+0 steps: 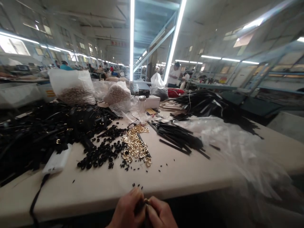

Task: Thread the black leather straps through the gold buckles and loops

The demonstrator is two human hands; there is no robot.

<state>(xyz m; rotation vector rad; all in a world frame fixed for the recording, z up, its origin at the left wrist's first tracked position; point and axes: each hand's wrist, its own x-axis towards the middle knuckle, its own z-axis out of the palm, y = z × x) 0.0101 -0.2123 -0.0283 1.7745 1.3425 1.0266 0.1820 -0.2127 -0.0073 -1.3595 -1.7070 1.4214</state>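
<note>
Pinching from both sides, the fingers of the left hand (128,207) and right hand (161,213) meet around a small gold-coloured piece (146,200), mostly hidden by the fingertips, at the near edge of the table (187,174). Both wrists are cut off below. Farther away lie gold buckles (136,144), with black loops (99,155) to their left, too many to count. One white device (57,162) lies left; two large bags of brown bits (73,88) stand far left.

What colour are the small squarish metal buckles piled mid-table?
The metal buckles are shiny gold, seen in the head view.
</note>
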